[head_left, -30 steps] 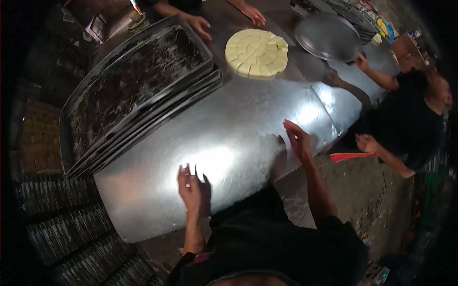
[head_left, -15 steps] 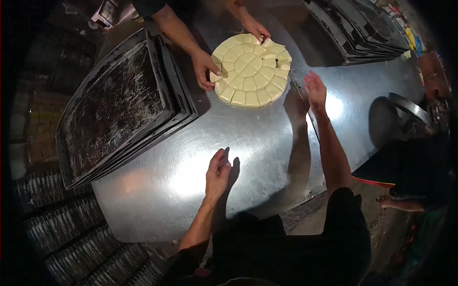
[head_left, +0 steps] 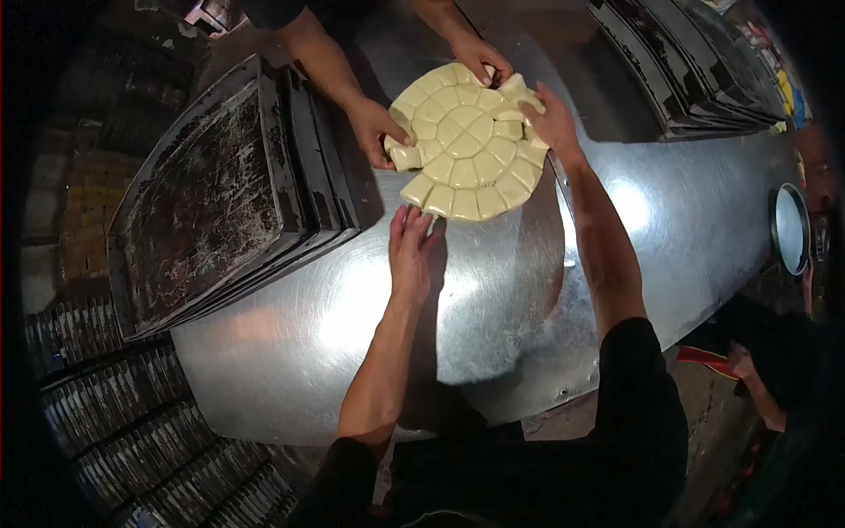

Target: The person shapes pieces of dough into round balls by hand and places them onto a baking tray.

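Note:
A round, pale yellow slab of dough (head_left: 466, 141), scored into many portions, lies on the metal table. Some portions at its rim are partly pulled away. My right hand (head_left: 556, 130) has its fingers closed around a dough piece (head_left: 518, 91) at the slab's right edge. At the near left rim, my left hand (head_left: 410, 255) is stretched out, fingers apart, with the tips right by the dough. Across the table, another person's hand (head_left: 377, 128) grips a portion on the left side, and that person's other hand (head_left: 480, 60) holds the far edge.
Stacked dark, worn metal trays (head_left: 207, 198) stand on the left of the metal table (head_left: 502, 308). More trays (head_left: 673, 66) are piled at the far right. A round metal pan (head_left: 790, 229) and another person's arm (head_left: 761, 396) are on the right.
Both my hands have moved forward to the dough, the right one taking hold at its edge. Rim portions have separated further at the left, and the round pan at right has turned.

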A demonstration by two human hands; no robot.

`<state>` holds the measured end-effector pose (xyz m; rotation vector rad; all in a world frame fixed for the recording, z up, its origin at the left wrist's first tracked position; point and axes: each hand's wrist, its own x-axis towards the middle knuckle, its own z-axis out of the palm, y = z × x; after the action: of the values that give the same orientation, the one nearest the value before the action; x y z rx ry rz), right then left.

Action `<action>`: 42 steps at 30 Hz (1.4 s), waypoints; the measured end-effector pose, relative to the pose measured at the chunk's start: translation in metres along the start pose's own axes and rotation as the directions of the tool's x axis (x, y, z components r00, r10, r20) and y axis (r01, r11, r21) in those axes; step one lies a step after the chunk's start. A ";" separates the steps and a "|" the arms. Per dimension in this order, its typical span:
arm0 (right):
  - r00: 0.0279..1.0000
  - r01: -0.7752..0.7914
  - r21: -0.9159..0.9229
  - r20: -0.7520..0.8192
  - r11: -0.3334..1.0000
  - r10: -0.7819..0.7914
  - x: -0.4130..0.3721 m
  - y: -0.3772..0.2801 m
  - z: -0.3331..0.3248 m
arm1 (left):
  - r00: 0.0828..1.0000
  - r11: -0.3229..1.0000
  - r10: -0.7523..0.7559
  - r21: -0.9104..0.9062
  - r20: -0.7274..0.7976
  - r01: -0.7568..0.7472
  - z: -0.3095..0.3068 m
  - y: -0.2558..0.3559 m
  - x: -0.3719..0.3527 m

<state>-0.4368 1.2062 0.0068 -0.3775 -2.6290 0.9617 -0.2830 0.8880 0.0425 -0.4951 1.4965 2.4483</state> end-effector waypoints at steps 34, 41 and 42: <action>0.741 -0.650 0.759 0.644 0.039 -0.191 -0.370 -0.313 0.036 | 0.998 0.829 0.053 -0.556 -0.041 -0.067 -0.208 0.090 -0.162; 0.805 0.035 0.430 0.523 0.902 -0.281 -0.380 -0.395 0.210 | 0.940 0.973 0.163 0.209 -0.300 -0.102 -0.475 0.196 -0.194; 0.801 0.045 0.422 0.526 0.906 -0.285 -0.382 -0.397 0.204 | 0.927 0.951 0.175 0.301 -0.331 -0.072 -0.515 0.194 -0.196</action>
<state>-0.2186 0.6622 0.0441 0.3043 -2.7931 1.7177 -0.0885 0.3372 0.0615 -0.8385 2.0437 2.2598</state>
